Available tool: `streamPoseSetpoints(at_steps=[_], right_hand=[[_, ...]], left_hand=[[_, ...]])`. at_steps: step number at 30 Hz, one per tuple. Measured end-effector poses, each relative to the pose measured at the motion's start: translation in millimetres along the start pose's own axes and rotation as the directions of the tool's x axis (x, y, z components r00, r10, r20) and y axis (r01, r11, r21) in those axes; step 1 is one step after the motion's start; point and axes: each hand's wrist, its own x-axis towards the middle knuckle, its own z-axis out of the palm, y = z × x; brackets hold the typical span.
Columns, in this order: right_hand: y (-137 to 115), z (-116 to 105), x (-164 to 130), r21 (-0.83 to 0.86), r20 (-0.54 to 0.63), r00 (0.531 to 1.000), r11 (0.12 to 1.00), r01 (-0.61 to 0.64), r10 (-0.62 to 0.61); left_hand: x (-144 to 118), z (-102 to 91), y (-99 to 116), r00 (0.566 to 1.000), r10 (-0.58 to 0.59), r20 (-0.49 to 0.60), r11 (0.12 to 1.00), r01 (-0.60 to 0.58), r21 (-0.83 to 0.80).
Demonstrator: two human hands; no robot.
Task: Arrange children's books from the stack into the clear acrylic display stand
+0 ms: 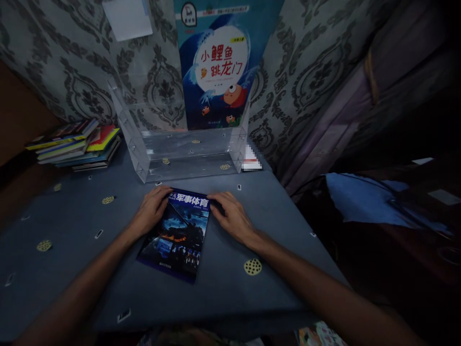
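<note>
A dark blue magazine (183,235) with a tank on its cover lies face up, seemingly on the grey-blue tablecloth. My left hand (154,206) grips its upper left corner, fingers closed at the edge. At the upper right corner, my right hand (230,214) pinches the cover's edge between thumb and fingers. Just beyond both hands stands a clear acrylic book rack (187,156) with stepped tiers. A blue picture book (219,62) with red fish and Chinese characters stands upright at the rack's back right.
Several stacked books (77,144) sit at the table's back left. A pixelated white item (252,158) is beside the rack's right side. Behind are patterned curtain fabric (162,86) and a white paper (127,19). Blue cloth (370,199) lies beyond the table's right edge.
</note>
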Motion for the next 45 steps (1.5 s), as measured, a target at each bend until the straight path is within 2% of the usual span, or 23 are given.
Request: streamPoseSetpoints(at_steps=[20, 28, 37, 45], right_hand=[[2.6, 1.0, 0.0, -0.016, 0.009, 1.0, 1.0, -0.012, 0.013], [0.2, -2.6, 1.1, 0.017, 0.01, 0.997, 0.996, -0.082, 0.082], [2.2, -3.3, 1.6, 0.058, -0.001, 0.991, 0.99, -0.132, 0.132], [5.3, -2.1, 1.8, 0.088, -0.052, 0.988, 0.986, -0.14, 0.145]], left_hand=[[-1.7, -1.0, 6.2, 0.999, -0.041, 0.034, 0.995, 0.038, 0.089], [-0.9, -0.6, 5.9, 0.999, -0.016, 0.029, 0.994, 0.013, 0.104], [4.0, -0.2, 16.1, 0.998, 0.025, 0.064, 0.984, -0.036, 0.176], [12.8, 7.8, 34.4, 0.983, 0.156, 0.093, 0.974, -0.168, 0.152]])
